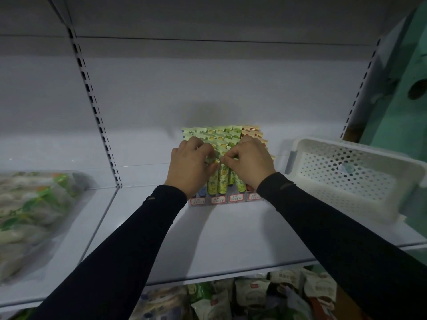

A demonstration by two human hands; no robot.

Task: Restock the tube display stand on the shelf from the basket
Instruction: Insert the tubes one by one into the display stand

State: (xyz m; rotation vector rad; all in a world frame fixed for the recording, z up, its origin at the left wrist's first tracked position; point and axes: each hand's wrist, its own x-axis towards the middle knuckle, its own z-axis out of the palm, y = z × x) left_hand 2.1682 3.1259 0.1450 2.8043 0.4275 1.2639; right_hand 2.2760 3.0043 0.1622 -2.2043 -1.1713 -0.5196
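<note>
- The white shelf spans the whole view, its back panel rising to twelve o'clock, with slotted uprights at ten and two o'clock.
- A large clear bag of packaged food lies on the neighbouring shelf section at nine o'clock.
- The white perforated basket sits on the shelf at three o'clock, tipped toward the viewer, just beside the stand but apart from it (one small pale item lies inside, too blurred to name).
- More packets crowd the lower shelf at six o'clock.
- Two black sleeves reach in from five and seven o'clock, converging on the centre.
- The tube display stand stands at the centre of the shelf, its front lip carrying four red-bordered labels; it is packed with rows of green-and-yellow tubes, with an orange row along its right side.
- The left hand has its fingers curled over the tube tops on the left of the stand.
- The right hand pinches narrowly at the top of a front-row tube; the two hands almost touch.
</note>
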